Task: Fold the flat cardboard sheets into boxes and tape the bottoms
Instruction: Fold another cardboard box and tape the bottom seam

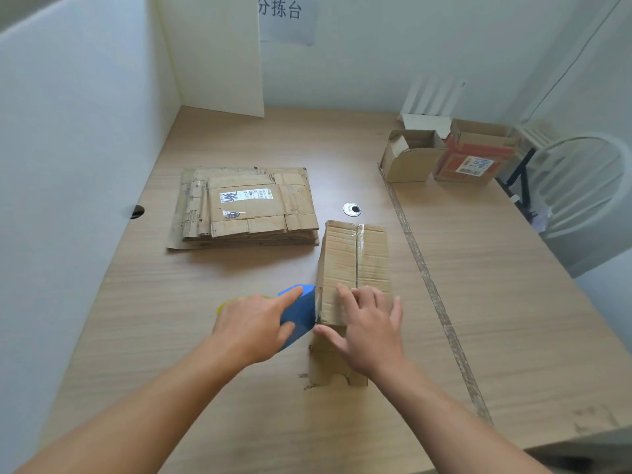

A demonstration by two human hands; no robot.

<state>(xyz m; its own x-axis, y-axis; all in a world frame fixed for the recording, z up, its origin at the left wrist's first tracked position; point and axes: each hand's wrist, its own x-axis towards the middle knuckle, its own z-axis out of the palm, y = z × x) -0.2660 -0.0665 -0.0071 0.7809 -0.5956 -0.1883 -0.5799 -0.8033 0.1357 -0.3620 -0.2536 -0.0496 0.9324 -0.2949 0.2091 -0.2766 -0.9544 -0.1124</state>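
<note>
Cardboard box (355, 258): one, folded up, standing bottom-up on the tabletop (478, 302), just right of the stack of flat sheets (246, 206). A tape strip (359, 248) runs along the bottom seam and over the far edge.

Right hand (369, 330): fingers spread flat, pressing on the near end of the box bottom, gripping nothing.

Left hand (253, 328): grasping a blue tape dispenser (302, 307) that touches the box's near left corner.

Step, as judged: the seam is taped and the near end is being finished.

Next move calls for cutting the tape, smoothing the end down the wall, then setting the box beside the two open boxes (410, 155) at far right.
</note>
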